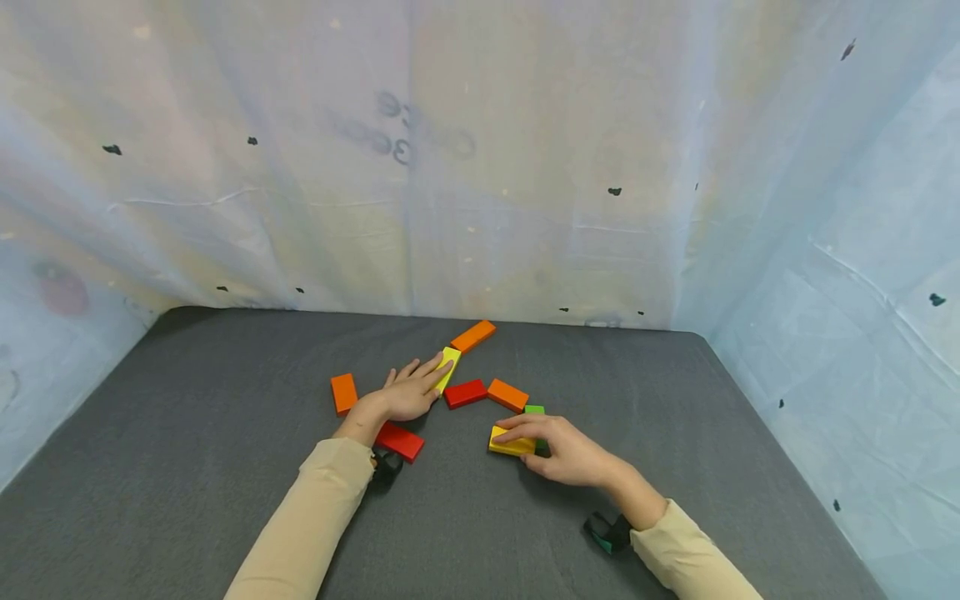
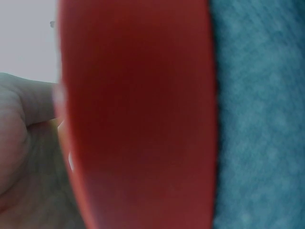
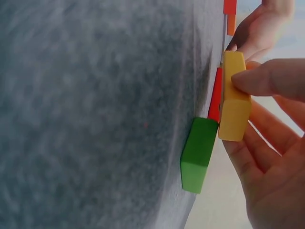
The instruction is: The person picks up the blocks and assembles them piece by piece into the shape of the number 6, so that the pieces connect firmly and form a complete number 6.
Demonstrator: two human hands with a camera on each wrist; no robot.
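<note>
My left hand (image 1: 407,397) lies with its fingers spread and straight, fingertips on a light yellow block (image 1: 452,358). Right under that wrist is a red block (image 1: 402,442), and a red block (image 2: 138,114) fills much of the left wrist view. My right hand (image 1: 564,450) pinches a darker yellow block (image 1: 510,442) between thumb and fingers. In the right wrist view the thumb presses one face of this yellow block (image 3: 234,109), with the other fingers behind it. A green block (image 3: 198,155) stands right beside it, partly hidden by the hand in the head view.
Between the hands, a red block (image 1: 466,393) and an orange block (image 1: 507,395) run end to end toward the green one. Another orange block (image 1: 474,336) touches the light yellow block's far end. One more orange block (image 1: 344,393) lies left of my left hand. Pale sheeting (image 1: 510,250) surrounds the grey surface (image 1: 247,400).
</note>
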